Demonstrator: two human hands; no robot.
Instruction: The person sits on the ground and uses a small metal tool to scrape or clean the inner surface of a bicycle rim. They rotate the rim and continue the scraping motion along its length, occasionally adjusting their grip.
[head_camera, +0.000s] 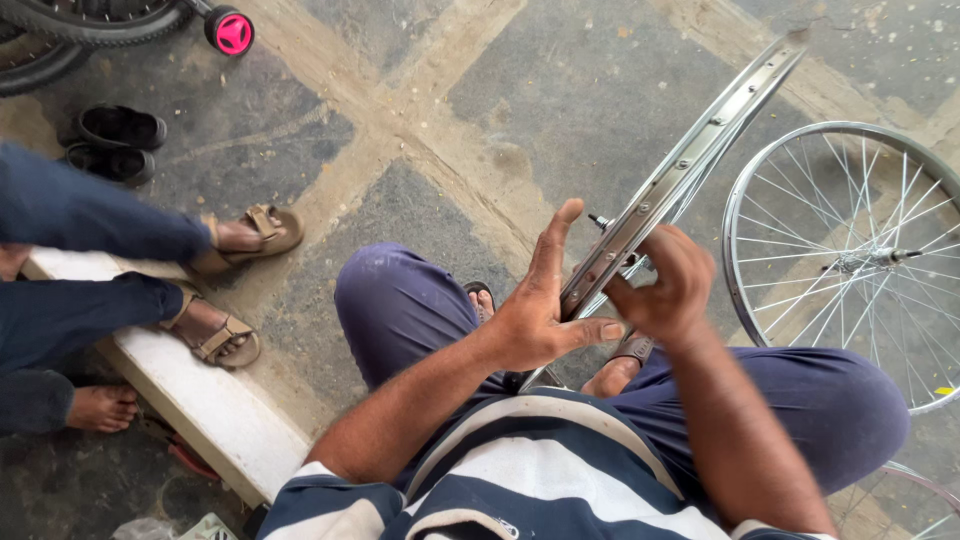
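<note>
A silver spoked bicycle wheel rim (700, 150) stands on edge between my knees, slanting up to the right. My left hand (540, 300) rests against the rim's near side, fingers stretched upward and thumb pointing right. Gripping the same rim from the other side is my right hand (665, 285), fingers curled around its lower part near the hub axle. I sit in dark blue trousers and a striped shirt.
A second spoked wheel (850, 250) lies flat on the stone floor at right. Another person's sandalled feet (240, 235) rest by a white ledge (200, 400) at left. Black shoes (115, 140), a tyre and a pink wheel (230, 30) sit at top left.
</note>
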